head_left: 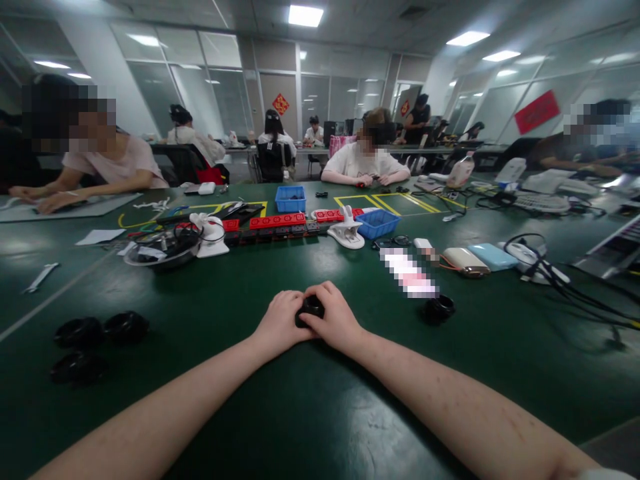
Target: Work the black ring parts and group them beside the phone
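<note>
Both my hands are closed around a black ring-shaped part (313, 305) at the middle of the green table (350, 407). My left hand (281, 320) grips its left side, with most of the fingertips hidden behind it. On the right side, my right hand (336, 315) curls over it, the thumb across the front and the fingers along the back. Similar black parts lie to the left: one at the back (79, 331), one beside it (126, 327) and one nearer me (79, 367). Another black part (439, 309) sits to the right, beside a blurred-out bright rectangle.
Ahead stand a metal bowl (163, 258) of loose items, a row of red-and-black blocks (277, 223), a white clip stand (346, 233) and blue baskets (379, 225) (290, 199). Power banks (467, 262) and cables (575, 293) lie right, a wrench-like tool (42, 277) left. People sit across the table.
</note>
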Tool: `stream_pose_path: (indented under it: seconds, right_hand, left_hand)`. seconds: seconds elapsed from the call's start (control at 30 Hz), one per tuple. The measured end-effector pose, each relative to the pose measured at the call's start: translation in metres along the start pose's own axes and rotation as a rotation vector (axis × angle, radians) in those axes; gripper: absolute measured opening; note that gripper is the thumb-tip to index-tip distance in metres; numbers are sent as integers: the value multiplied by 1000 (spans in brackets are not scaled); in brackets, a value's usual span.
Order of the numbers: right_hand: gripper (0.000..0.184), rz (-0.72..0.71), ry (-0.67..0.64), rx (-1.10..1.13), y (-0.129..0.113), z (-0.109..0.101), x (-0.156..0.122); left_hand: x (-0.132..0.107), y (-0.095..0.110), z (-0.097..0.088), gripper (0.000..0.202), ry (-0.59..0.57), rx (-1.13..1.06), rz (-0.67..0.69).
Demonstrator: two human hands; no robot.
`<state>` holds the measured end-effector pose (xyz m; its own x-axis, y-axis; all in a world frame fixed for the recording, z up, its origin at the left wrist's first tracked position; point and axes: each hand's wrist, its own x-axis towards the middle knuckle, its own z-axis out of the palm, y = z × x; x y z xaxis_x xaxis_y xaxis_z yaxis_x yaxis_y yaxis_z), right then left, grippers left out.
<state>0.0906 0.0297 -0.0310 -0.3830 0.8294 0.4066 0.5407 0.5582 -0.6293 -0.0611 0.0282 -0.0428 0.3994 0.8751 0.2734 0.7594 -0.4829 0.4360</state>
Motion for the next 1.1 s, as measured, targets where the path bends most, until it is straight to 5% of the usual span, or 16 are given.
stream_pose_path:
  seconds: [0.13,0.63,0.97,1.1]
  right_hand:
    - [29,9,-13,30,-3,0,-1]
    - [32,-24,-127,156,-21,0,-17]
    - [33,-78,-230,263,-46,-3,-51]
    - [35,-61,-296,267,-51,-5,-55]
  left_hand:
    - [0,3,1,26,1,-15,-22]
    - [-2,-12,-17,48,-213,-208,184]
    - [-70,30,-20,61,-191,-105,-71]
    - [-77,34,-22,59,-214,-86,-85]
